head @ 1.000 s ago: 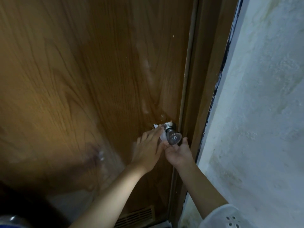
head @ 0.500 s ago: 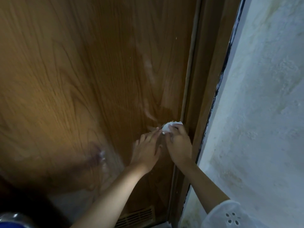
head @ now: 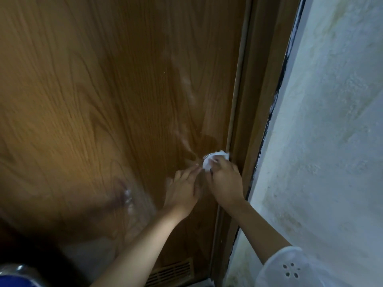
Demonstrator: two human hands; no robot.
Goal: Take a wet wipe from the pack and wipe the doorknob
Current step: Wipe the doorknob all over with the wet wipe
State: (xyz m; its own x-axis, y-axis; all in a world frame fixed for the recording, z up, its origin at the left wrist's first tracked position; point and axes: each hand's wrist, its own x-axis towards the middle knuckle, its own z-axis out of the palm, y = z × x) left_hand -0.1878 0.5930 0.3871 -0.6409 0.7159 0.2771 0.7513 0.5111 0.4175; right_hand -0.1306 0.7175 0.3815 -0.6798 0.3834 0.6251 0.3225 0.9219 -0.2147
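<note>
A white wet wipe (head: 215,159) is bunched over the doorknob on the brown wooden door (head: 103,100); the knob is almost fully hidden under it and my right hand. My right hand (head: 227,183) is closed around the wipe and the knob. My left hand (head: 183,189) lies flat against the door just left of the knob, its fingertips touching the wipe's lower left edge. The wipe pack is not in view.
The door frame (head: 246,121) runs just right of the knob, and a rough white wall (head: 331,141) lies beyond it. A vent grille (head: 172,272) sits at the door's bottom. A dark and blue object (head: 14,276) fills the lower left corner.
One second ago the metal knob was bare, with the wipe under my left fingers. My right hand has since closed over the knob with the wipe and stays there.
</note>
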